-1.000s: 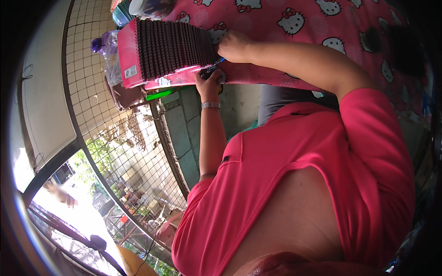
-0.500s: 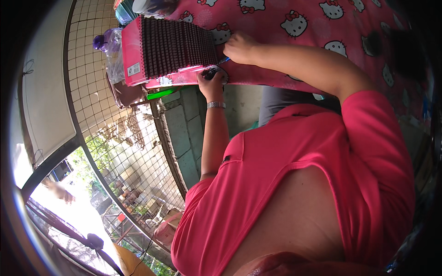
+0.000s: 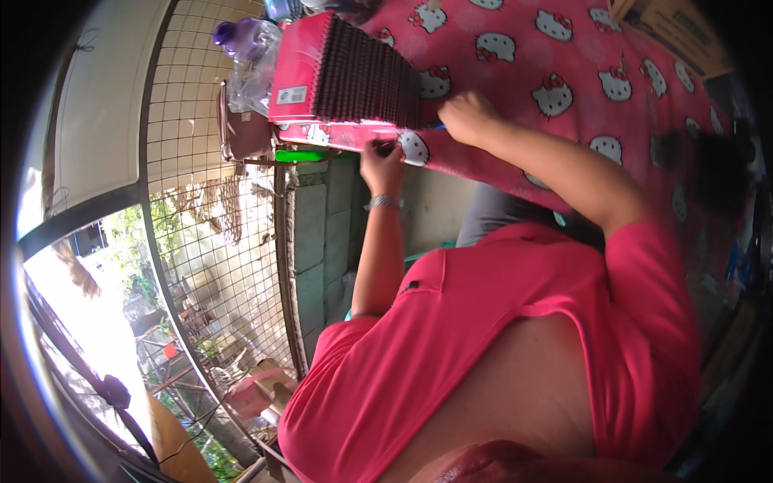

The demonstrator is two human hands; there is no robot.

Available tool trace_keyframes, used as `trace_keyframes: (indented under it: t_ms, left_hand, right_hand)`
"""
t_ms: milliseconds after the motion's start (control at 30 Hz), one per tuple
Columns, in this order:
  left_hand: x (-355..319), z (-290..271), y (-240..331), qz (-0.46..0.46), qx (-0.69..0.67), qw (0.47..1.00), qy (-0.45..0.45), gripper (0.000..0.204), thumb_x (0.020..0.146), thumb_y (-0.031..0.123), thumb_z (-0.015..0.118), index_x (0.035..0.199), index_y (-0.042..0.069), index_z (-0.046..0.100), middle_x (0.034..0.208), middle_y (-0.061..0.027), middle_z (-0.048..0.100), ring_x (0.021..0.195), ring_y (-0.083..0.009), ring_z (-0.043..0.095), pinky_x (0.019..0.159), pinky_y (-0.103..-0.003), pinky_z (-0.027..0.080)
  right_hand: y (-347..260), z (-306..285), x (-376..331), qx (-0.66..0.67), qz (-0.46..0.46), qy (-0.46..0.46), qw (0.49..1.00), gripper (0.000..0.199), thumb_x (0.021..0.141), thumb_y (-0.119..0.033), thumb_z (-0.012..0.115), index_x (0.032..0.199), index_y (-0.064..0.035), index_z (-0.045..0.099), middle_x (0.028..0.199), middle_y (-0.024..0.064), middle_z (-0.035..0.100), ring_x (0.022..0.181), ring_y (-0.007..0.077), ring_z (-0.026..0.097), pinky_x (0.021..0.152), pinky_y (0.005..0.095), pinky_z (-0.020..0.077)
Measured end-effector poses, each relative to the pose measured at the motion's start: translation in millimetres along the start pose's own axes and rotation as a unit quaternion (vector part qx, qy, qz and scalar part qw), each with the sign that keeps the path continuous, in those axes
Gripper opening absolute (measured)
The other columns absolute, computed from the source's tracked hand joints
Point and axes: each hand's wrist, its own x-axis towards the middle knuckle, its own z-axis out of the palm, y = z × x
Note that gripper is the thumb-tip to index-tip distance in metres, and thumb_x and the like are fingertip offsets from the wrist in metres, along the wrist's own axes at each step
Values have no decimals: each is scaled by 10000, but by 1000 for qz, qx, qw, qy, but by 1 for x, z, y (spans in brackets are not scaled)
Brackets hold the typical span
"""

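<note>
A stack of pink-covered notebooks with dark spiral bindings lies near the table's front edge, its bindings toward my right. My left hand, wearing a metal-banded watch, is closed on a small dark object at the table edge, just in front of the stack; its kind is unclear. My right hand is a fist over the tablecloth, to the right of the bindings. A thin blue object pokes out of its left side; the rest is hidden in the fingers.
A pink tablecloth with cat-face prints covers the table. Clear plastic with a purple top and a brown pouch are left of the stack. A bright green object sits below it. A cardboard box stands far right. Wire mesh borders the left.
The whole view has shifted, so the notebooks and table appear further right, and the cardboard box has come into view. My right hand is slightly farther from the bindings. Both hands remain closed.
</note>
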Motion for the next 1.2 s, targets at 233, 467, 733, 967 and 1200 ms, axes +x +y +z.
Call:
trace_keyframes:
  t_ms: [233, 467, 733, 967, 1200]
  left_hand:
    - [136, -149, 106, 154, -171, 951, 207, 285, 770, 6, 679, 1023, -3, 548, 882, -60, 612, 753, -147, 570, 655, -271, 490]
    - [328, -264, 120, 142, 330, 932, 41, 694, 608, 367, 817, 1214, 106, 602, 1109, -157, 678, 1023, -272, 648, 878, -377, 505]
    - [240, -154, 196, 290, 36, 955, -59, 353, 810, 235, 754, 1090, 43, 658, 1091, -88, 670, 1045, -194, 605, 926, -335, 465]
    - [100, -118, 231, 460, 207, 841, -196, 325, 758, 215, 804, 995, 88, 621, 1352, -159, 494, 1276, -273, 445, 1051, -397, 344]
    - [101, -112, 214, 369, 102, 881, -279, 275, 780, 153, 767, 988, 95, 597, 1373, -108, 453, 1246, -245, 453, 1003, -360, 383]
  right_hand:
    - [26, 23, -29, -35, 15, 91, 995, 155, 786, -195, 575, 856, -71, 638, 785, 137, 683, 799, 292, 668, 753, 419, 491]
    - [9, -3, -32, 33, -19, 117, 992, 239, 782, -275, 635, 914, -79, 600, 827, 126, 666, 788, 302, 653, 718, 429, 484]
    - [36, -67, -41, 315, 44, 172, 933, 369, 813, -235, 641, 1118, -67, 519, 985, 164, 602, 959, 332, 590, 811, 471, 468]
    - [-28, -127, 9, 365, -168, 303, 864, 490, 786, -279, 742, 1193, -92, 543, 1126, 127, 557, 1085, 335, 530, 921, 456, 424]
    - [-43, -130, 18, 337, -143, 286, 886, 535, 749, -287, 774, 1213, -129, 558, 1158, 107, 556, 1145, 320, 511, 995, 450, 409]
